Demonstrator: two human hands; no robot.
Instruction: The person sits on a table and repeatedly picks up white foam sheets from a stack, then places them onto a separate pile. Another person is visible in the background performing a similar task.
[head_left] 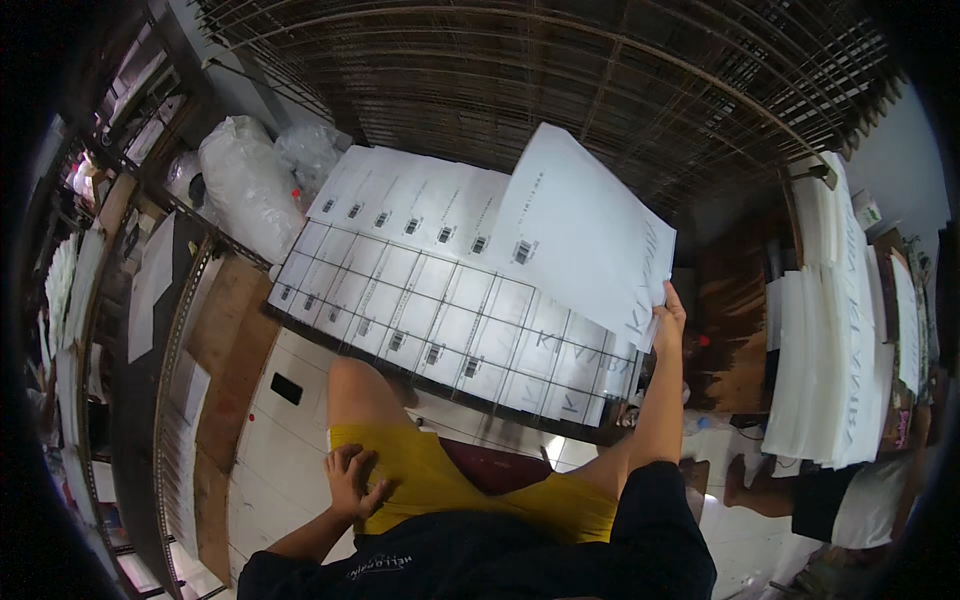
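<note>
My right hand (670, 315) pinches the right-hand corner of a large white printed sheet (590, 230). The sheet tilts up above a row of overlapping white sheets (430, 195), which bear small barcode marks. Under and in front of these, more white sheets (400, 290) show through the dark wire grid of a drying rack shelf (435, 313). Over on the left, my left hand (350, 482) lies on my thigh in yellow shorts, fingers apart and holding nothing.
Stacked wire rack shelves (580, 60) rise overhead at the back. Stuffed clear plastic bags (250, 180) lean at the far left. White sheet stacks (825, 340) stand on the right, near another person's leg (765, 490). A dark phone (287, 388) lies on the tiled floor.
</note>
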